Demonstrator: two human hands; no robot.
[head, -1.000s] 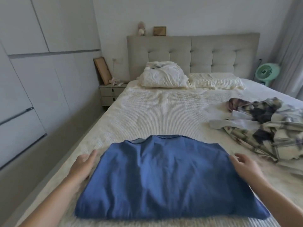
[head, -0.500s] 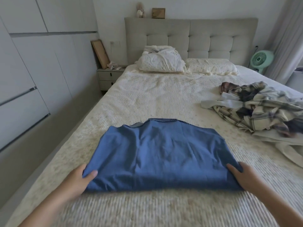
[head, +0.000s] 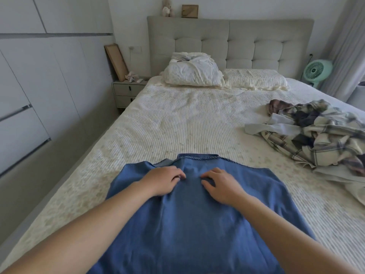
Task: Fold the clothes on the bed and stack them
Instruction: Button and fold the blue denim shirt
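Both hands (head: 164,179) (head: 222,186) rest on blue garment (head: 197,224); plaid pile (head: 320,135) right.

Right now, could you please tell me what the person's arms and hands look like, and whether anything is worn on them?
Both forearms are bare as far as the picture shows; no sleeves reach into view. The left hand and right hand wear no gloves, and no watch or bracelet shows at either wrist. The picture is too soft around the fingers to tell whether a ring is worn.

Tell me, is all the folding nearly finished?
Not yet. The blue garment lies partly folded on the bed, and the left hand and right hand rest on top of it near its far edge. The plaid clothes sit in a crumpled heap to the right, unfolded. No stack shows.
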